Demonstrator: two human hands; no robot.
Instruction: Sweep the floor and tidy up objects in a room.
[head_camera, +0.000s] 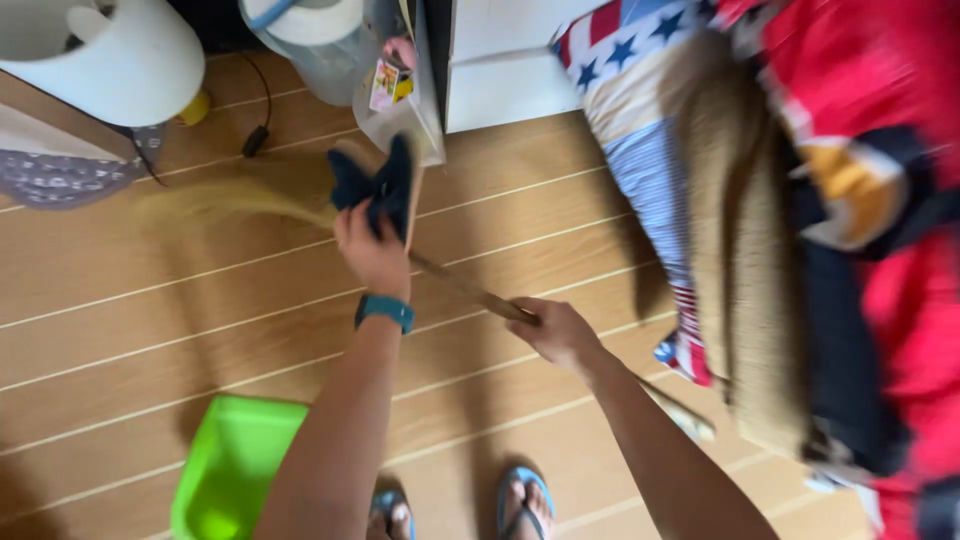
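Observation:
My left hand grips a dark blue cloth and wears a teal band at the wrist. My right hand is closed around the wooden handle of a broom. The handle runs from lower right toward upper left. Its straw bristles fan out, blurred, over the wooden floor just left of the cloth. Both hands are above the floor. My feet in blue sandals show at the bottom edge.
A bright green dustpan lies on the floor at lower left. A white round bin and a clear plastic container stand at the top. White furniture and a pile of coloured fabrics fill the right side.

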